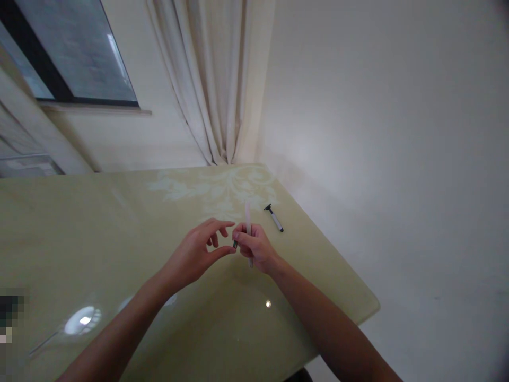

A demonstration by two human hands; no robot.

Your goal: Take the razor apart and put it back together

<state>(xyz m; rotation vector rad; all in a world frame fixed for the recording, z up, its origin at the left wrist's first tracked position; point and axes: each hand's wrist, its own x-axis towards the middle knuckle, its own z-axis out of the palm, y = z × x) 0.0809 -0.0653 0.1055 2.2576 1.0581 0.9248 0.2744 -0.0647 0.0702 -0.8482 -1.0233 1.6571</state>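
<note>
My right hand is closed around a slim, whitish stick, which stands out above and below the fist. Its thumb and forefinger also pinch a small dark piece, too small to name. From the left, my left hand reaches in with its fingers spread, and its thumb tip is at the dark piece. Whether the thumb presses on it, I cannot tell. A razor with a black head and a grey handle lies on the table just beyond my right hand.
The glossy, pale yellow-green table ends at a slanting right edge beside a white wall. Behind it hang a cream curtain and a dark-framed window. Lamp reflections shine on the tabletop.
</note>
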